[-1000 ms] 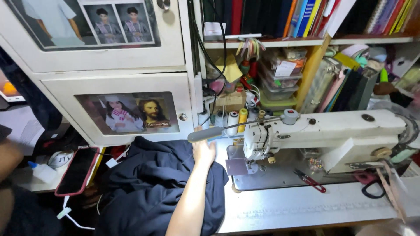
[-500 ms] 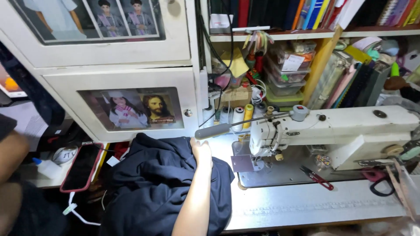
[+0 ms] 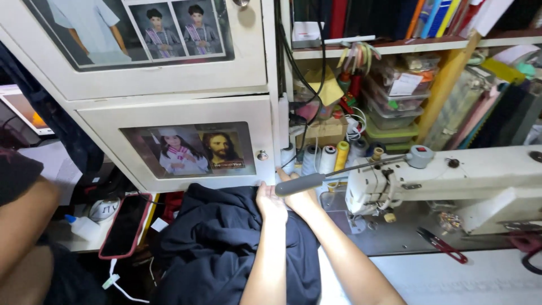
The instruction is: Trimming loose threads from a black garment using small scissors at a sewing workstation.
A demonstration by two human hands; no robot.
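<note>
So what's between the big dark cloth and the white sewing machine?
In the head view, the person's two hands, left and right, lie between the dark cloth and the sewing machine, under a grey lamp arm.

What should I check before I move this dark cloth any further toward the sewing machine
1. Left hand flat on the dark cloth: ok.
2. Right hand on the cloth's edge: partly hidden by the grey lamp arm, cannot tell.
3. Fingers away from the needle area of the sewing machine: ok, both hands lie left of it.
4. Cloth under the presser foot: not ok, it is bunched left of the machine.
5. Red-handled snips away from the cloth: ok.
6. Machine threaded: cannot tell.
</note>
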